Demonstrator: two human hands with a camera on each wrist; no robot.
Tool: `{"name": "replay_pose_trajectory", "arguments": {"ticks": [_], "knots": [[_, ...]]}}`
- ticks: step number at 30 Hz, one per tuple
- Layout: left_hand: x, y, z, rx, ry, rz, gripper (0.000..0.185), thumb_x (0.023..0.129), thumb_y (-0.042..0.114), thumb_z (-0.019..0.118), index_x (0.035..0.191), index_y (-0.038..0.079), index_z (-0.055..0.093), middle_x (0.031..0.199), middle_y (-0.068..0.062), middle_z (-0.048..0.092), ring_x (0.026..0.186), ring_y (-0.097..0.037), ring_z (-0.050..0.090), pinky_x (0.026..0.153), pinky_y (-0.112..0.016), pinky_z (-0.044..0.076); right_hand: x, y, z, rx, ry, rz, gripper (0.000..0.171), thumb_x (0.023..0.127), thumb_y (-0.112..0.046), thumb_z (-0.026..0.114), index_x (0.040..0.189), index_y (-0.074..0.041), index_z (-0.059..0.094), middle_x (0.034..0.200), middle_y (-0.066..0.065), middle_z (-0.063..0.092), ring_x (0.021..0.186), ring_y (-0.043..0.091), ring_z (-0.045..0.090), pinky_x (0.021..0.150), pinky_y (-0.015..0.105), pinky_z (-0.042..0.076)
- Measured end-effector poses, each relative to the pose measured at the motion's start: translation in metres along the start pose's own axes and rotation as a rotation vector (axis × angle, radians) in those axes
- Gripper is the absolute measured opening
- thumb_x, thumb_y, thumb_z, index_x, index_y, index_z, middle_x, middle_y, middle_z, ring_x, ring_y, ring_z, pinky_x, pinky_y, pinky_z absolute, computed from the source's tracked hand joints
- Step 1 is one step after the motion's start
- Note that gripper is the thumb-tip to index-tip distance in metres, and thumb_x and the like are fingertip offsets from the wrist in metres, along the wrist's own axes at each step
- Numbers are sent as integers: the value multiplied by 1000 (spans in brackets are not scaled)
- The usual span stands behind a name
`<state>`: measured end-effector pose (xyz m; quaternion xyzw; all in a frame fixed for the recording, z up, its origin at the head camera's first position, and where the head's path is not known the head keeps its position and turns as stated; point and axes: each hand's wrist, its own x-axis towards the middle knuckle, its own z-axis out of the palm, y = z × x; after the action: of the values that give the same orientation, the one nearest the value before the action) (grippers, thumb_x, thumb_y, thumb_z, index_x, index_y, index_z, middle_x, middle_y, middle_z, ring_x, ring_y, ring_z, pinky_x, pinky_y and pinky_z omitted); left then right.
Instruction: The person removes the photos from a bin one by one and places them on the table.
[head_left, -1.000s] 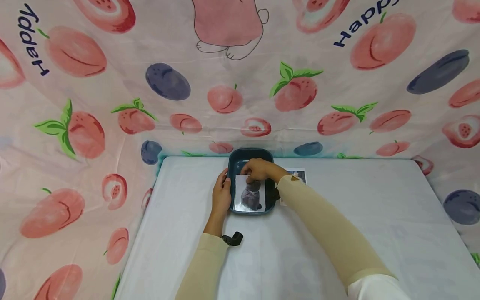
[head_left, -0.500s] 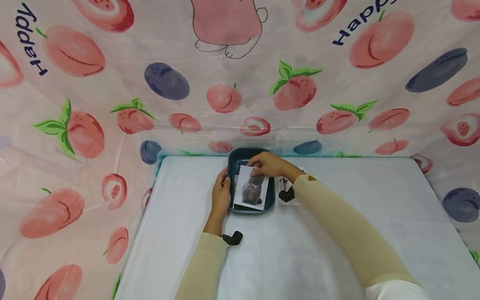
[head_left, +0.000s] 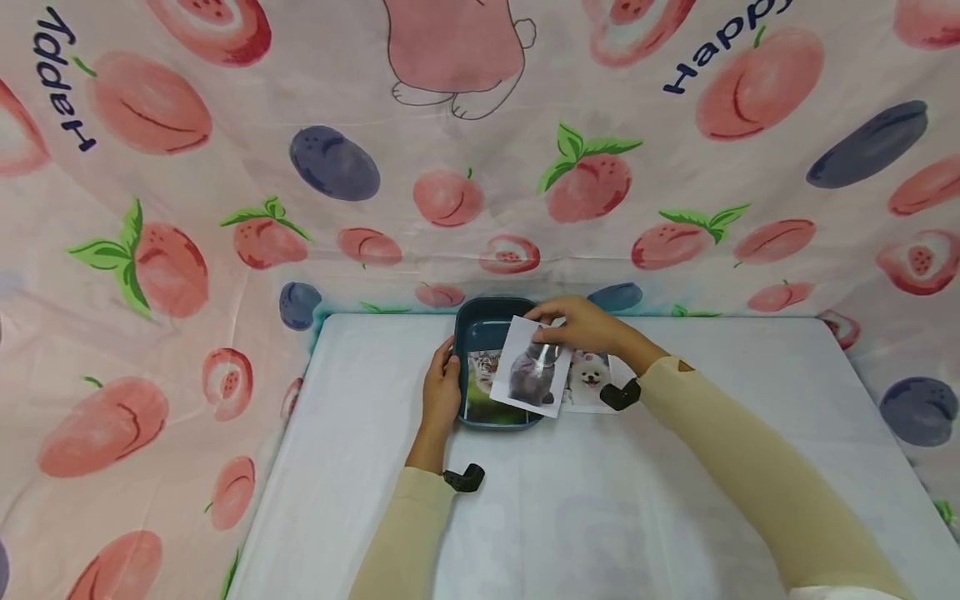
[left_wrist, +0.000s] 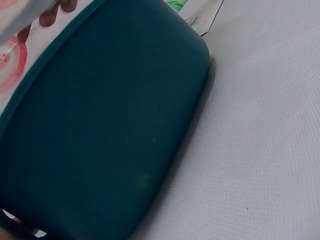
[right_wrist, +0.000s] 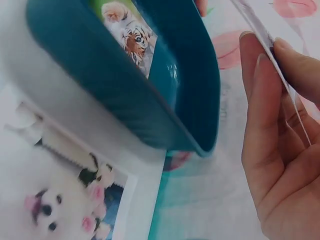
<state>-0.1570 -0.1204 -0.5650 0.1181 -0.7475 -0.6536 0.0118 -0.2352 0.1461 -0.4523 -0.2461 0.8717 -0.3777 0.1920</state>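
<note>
A teal tray (head_left: 461,327) sits at the far middle of the white table (head_left: 675,500). My left hand (head_left: 444,385) grips its left rim; the left wrist view shows only the tray's outer wall (left_wrist: 100,125). My right hand (head_left: 570,327) pinches the top of a grey cat photo (head_left: 534,373), held tilted over the tray's right edge. In the right wrist view its fingers (right_wrist: 270,125) hold that photo edge-on (right_wrist: 261,31). A tiger photo (head_left: 482,377) lies inside the tray (right_wrist: 125,100). A white dog photo (head_left: 592,379) lies on the table to the tray's right.
A fruit-print cloth (head_left: 225,208) hangs behind and on both sides of the table. Black wrist mounts show at my left wrist (head_left: 465,477) and right wrist (head_left: 621,393). The table's near half holds only my sleeved forearms.
My right hand lifted the grey cat photo out of the tray and carried it right, uncovering the tiger photo beneath and the dog photo on the table. The left hand stayed on the tray.
</note>
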Motion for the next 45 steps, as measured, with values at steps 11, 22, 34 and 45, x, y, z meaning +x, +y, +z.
{"name": "replay_pose_trajectory", "arguments": {"ticks": [11,22,34,45], "knots": [[0,-1,0,8,-1,9,42,111,27,43,153,29,47,158,-11,46,145,-31,44,119,-52,35,-67,36,1,9,-8,1,33,90,-32,78,121,-20,72,105,-5,69,99,17,61,86,36,53],[1,-4,1,0,7,-4,42,111,27,44,153,29,47,158,-9,46,144,-31,45,119,-52,36,-105,82,40,-17,22,4,30,88,-31,80,115,-19,76,102,-4,73,90,10,59,71,25,49],[2,-3,2,-18,-13,-7,43,111,26,44,153,29,46,158,-10,46,144,-31,45,119,-52,35,-108,91,78,-133,92,-36,22,81,-24,86,100,-15,76,84,-13,69,77,0,57,71,23,52],[2,-3,2,-21,-13,4,43,111,27,44,153,28,46,159,-11,44,147,-31,41,121,-52,33,-112,90,88,-286,208,-48,27,75,-28,90,97,-18,78,86,-10,66,82,6,55,74,29,50]]}}
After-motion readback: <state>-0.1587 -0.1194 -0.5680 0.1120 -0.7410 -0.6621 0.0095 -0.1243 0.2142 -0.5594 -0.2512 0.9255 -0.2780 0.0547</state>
